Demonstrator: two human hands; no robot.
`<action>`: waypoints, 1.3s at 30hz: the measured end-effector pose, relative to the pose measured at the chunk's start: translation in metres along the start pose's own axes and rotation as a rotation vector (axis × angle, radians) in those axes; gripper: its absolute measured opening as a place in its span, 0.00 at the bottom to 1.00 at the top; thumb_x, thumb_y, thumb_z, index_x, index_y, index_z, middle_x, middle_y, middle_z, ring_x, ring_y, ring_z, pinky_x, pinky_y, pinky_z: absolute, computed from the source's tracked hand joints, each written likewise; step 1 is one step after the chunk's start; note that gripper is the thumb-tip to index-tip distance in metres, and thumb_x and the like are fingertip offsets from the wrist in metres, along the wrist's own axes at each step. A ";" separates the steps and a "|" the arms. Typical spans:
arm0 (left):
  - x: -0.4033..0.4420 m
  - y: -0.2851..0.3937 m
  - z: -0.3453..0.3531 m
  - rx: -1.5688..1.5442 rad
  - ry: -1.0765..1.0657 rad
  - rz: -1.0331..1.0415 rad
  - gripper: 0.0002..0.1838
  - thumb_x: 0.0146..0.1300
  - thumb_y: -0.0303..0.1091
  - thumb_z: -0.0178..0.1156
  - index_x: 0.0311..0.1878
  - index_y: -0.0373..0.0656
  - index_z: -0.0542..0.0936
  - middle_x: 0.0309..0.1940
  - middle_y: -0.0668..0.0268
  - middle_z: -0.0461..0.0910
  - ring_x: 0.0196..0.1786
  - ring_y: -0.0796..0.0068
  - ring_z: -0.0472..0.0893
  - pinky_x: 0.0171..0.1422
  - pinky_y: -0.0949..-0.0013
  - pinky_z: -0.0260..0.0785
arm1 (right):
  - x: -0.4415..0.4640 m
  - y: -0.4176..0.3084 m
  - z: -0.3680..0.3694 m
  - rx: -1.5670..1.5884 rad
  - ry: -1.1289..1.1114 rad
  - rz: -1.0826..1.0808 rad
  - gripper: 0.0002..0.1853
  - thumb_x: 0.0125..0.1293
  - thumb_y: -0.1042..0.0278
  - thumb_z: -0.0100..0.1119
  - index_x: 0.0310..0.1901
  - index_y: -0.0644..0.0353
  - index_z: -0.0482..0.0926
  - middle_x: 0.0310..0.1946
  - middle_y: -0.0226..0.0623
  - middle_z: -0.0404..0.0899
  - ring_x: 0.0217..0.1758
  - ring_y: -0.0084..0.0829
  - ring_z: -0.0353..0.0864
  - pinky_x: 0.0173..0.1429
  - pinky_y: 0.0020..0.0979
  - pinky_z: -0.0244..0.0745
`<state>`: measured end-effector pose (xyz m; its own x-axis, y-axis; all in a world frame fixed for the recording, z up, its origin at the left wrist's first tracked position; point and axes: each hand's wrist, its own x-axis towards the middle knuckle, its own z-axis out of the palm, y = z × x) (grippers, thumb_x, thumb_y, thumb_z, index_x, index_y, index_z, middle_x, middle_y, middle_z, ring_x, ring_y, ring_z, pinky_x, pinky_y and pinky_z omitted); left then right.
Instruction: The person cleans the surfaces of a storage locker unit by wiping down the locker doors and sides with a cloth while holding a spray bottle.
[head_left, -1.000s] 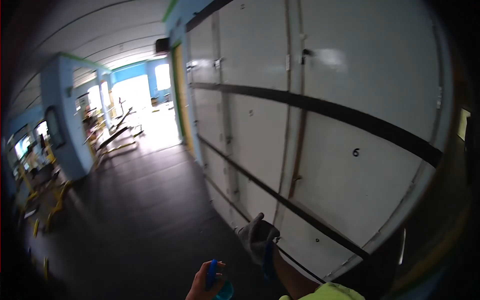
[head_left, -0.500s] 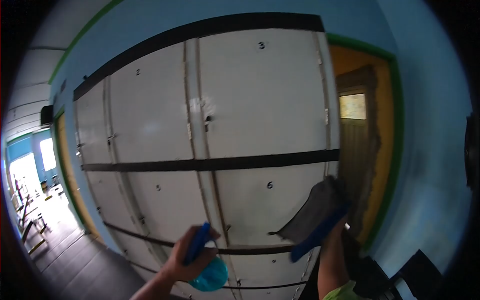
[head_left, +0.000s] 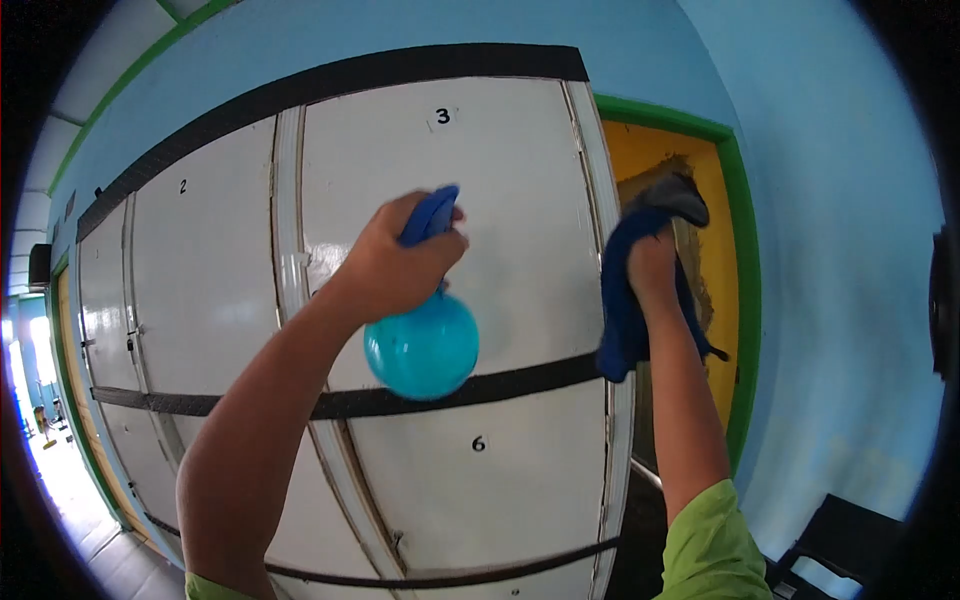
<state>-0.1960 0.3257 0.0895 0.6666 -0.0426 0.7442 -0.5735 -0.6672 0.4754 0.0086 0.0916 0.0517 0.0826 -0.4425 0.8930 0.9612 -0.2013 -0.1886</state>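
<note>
My left hand (head_left: 400, 255) is wrapped round the blue trigger head of a spray bottle (head_left: 422, 345), whose round turquoise body hangs below it. The bottle is in front of the white locker door marked 3 (head_left: 500, 200). To the right, my right hand (head_left: 655, 260) is raised near that door's right edge with a blue and grey cloth (head_left: 622, 300) draped over and around it. The cloth hides most of its fingers. Below door 3 is the door marked 6 (head_left: 530, 460).
Dark strips (head_left: 500, 385) run across the lockers. A green-framed doorway (head_left: 742, 300) stands right of them, beside a light blue wall (head_left: 840, 300). Black objects (head_left: 840, 540) sit at the lower right. A bright opening with gym equipment shows at the far left.
The view has swung right to face the lockers. Both hands have risen, the left with the spray bottle to door 3, the right with the cloth to that door's right edge.
</note>
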 end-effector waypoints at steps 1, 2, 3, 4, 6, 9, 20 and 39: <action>0.021 -0.003 0.001 0.079 0.056 0.110 0.17 0.59 0.36 0.61 0.50 0.42 0.75 0.39 0.65 0.79 0.45 0.75 0.78 0.44 0.66 0.76 | 0.014 0.009 0.011 0.007 0.009 -0.016 0.23 0.55 0.80 0.39 0.54 0.73 0.70 0.52 0.57 0.74 0.58 0.51 0.72 0.68 0.36 0.61; 0.037 -0.003 0.001 0.158 0.116 0.219 0.16 0.59 0.37 0.62 0.49 0.42 0.76 0.38 0.65 0.79 0.43 0.75 0.78 0.45 0.66 0.76 | 0.030 0.017 0.026 -0.066 -0.058 -0.045 0.23 0.54 0.79 0.40 0.53 0.75 0.71 0.52 0.61 0.73 0.58 0.55 0.71 0.67 0.38 0.61; 0.050 0.000 0.001 0.155 0.132 0.233 0.16 0.59 0.37 0.62 0.49 0.42 0.76 0.38 0.65 0.79 0.43 0.75 0.78 0.45 0.66 0.76 | 0.047 0.023 0.039 -0.102 -0.094 -0.073 0.23 0.53 0.79 0.41 0.52 0.75 0.71 0.52 0.62 0.73 0.58 0.57 0.71 0.67 0.38 0.62; 0.057 0.007 0.002 0.137 0.155 0.217 0.16 0.58 0.37 0.62 0.48 0.42 0.76 0.37 0.64 0.79 0.42 0.74 0.78 0.45 0.66 0.76 | 0.064 0.026 0.052 -0.136 -0.129 -0.102 0.23 0.53 0.78 0.41 0.52 0.76 0.71 0.52 0.64 0.73 0.58 0.58 0.70 0.67 0.39 0.62; 0.067 0.012 -0.003 0.118 0.202 0.200 0.16 0.57 0.37 0.63 0.47 0.41 0.77 0.37 0.64 0.79 0.41 0.73 0.79 0.44 0.67 0.75 | 0.089 0.027 0.078 -0.250 0.091 -0.025 0.22 0.51 0.75 0.44 0.48 0.77 0.73 0.53 0.68 0.72 0.58 0.62 0.69 0.66 0.44 0.64; 0.082 -0.005 -0.027 -0.005 0.284 0.206 0.14 0.56 0.36 0.63 0.44 0.40 0.79 0.37 0.63 0.80 0.41 0.73 0.80 0.42 0.67 0.77 | 0.133 0.015 0.096 -0.477 -0.042 -0.005 0.25 0.56 0.65 0.43 0.50 0.76 0.74 0.56 0.67 0.70 0.60 0.62 0.69 0.66 0.49 0.63; -0.052 -0.063 -0.173 0.561 0.391 0.385 0.18 0.56 0.37 0.63 0.49 0.39 0.77 0.39 0.62 0.81 0.45 0.70 0.81 0.39 0.63 0.80 | 0.174 -0.128 0.271 -0.672 -0.104 -0.029 0.34 0.65 0.45 0.41 0.68 0.56 0.65 0.70 0.45 0.60 0.74 0.41 0.58 0.73 0.50 0.51; -0.255 -0.216 -0.137 -0.280 0.537 -0.151 0.40 0.47 0.24 0.61 0.68 0.43 0.61 0.43 0.54 0.77 0.47 0.59 0.82 0.36 0.61 0.83 | 0.091 0.059 0.128 -1.178 0.243 -0.429 0.32 0.66 0.45 0.43 0.63 0.62 0.69 0.59 0.53 0.71 0.62 0.52 0.69 0.67 0.56 0.58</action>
<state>-0.3073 0.5830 -0.1389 0.4592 0.4658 0.7564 -0.6432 -0.4129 0.6448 0.1060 0.1509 0.1742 -0.3448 -0.2729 0.8981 0.0750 -0.9618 -0.2634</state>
